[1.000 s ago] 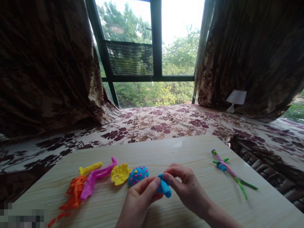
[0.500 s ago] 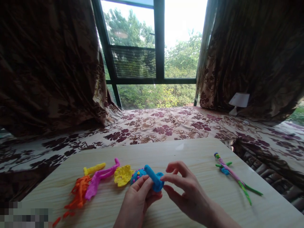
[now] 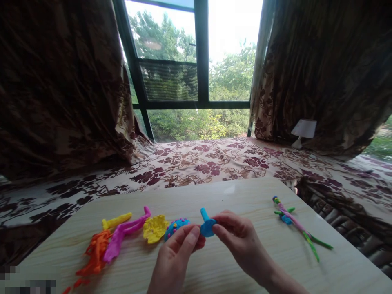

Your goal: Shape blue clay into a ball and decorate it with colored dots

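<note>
A blue clay piece (image 3: 208, 227), a short stem rising from a flat round disc, is held just above the table between both hands. My left hand (image 3: 179, 249) pinches the disc's left edge with thumb and fingers. On the other side, my right hand (image 3: 237, 234) grips the right edge, fingers closed on it. Behind my left fingers lies a blue clay dome (image 3: 176, 226) dotted with pink and yellow balls, its lower part hidden. Left of the dome rests a crinkled yellow clay sheet (image 3: 154, 229).
The light wood-grain table (image 3: 251, 196) also bears a pink clay strip (image 3: 122, 237), an orange clay clump (image 3: 97, 253), a yellow clay roll (image 3: 116, 220) and, at right, a twisted pink-green clay stick (image 3: 295, 220). Beyond are a floral-covered ledge (image 3: 208, 163) and a small lamp (image 3: 304, 128).
The blue clay piece has been turned from stem pointing down to stem pointing up. My right fingers, spread half a second ago, now close on the disc's edge. The view shifted slightly.
</note>
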`<state>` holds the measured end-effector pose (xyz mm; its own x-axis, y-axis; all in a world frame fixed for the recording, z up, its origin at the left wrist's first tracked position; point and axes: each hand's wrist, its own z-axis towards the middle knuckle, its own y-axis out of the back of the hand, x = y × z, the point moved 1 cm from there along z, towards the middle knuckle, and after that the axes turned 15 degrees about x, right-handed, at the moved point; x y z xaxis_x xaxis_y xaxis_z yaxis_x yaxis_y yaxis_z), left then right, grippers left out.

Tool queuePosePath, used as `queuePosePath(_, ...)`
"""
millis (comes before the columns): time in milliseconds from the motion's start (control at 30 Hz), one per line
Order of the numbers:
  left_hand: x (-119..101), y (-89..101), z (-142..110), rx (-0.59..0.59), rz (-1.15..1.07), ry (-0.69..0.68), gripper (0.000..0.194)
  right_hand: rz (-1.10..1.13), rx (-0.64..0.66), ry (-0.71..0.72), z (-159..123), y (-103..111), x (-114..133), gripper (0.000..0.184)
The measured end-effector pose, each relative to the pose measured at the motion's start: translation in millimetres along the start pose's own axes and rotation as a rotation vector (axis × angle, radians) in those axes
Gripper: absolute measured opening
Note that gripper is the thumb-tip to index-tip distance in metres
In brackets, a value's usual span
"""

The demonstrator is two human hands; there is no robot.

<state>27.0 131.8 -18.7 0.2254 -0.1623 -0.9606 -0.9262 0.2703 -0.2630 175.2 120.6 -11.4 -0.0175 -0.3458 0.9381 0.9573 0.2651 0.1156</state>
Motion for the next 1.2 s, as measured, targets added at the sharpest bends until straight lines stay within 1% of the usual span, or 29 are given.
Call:
queuePosePath(100,-5,-4.4,-4,-0.006,0.062,-0.031,0.022,0.152,0.034,-0.068,0,1,-3,0.018)
queuePosePath(200,-6,-5.3,-6,0.01,0.085,-0.056,0.02,0.197,0.069,-0.103,-1,0,-4,0.019)
queuePosePath(433,-4,-3.9,-6,0.056,0.115,-0.039,0.02,0.27,0.042,-0.093,-3,-5,-3,0.021)
queuePosePath(567,-4,-7.2,-5,0.057,0.085,-0.049,0.019,0.238,0.012,-0.094,-2,-6,-2,0.02)
queuePosePath(700,-3,-11.0,-5,0.045,0.035,-0.087,0.019,0.139,0.015,-0.089,-2,-5,1,0.031)
queuePosePath(833,-3,-12.3,-6,0.015,-0.012,-0.108,0.021,0.173,0.039,-0.076,-3,-7,-1,0.023)
queuePosePath(900,-5,-11.5,-7,0.01,0.011,-0.111,0.02,0.154,0.043,-0.079,-4,-8,-2,0.023)
queuePosePath(1000,-6,-9.1,-7,0.04,0.074,-0.102,0.015,0.116,0.053,-0.096,-5,-9,-3,0.024)
queuePosePath(1100,-7,-7.2,-8,0.049,0.104,-0.08,0.012,0.093,0.053,-0.104,-5,-8,-4,0.028)
queuePosePath(1200,-7,-7.5,-8,0.047,0.11,-0.067,0.012,0.065,0.047,-0.112,-4,-6,-5,0.023)
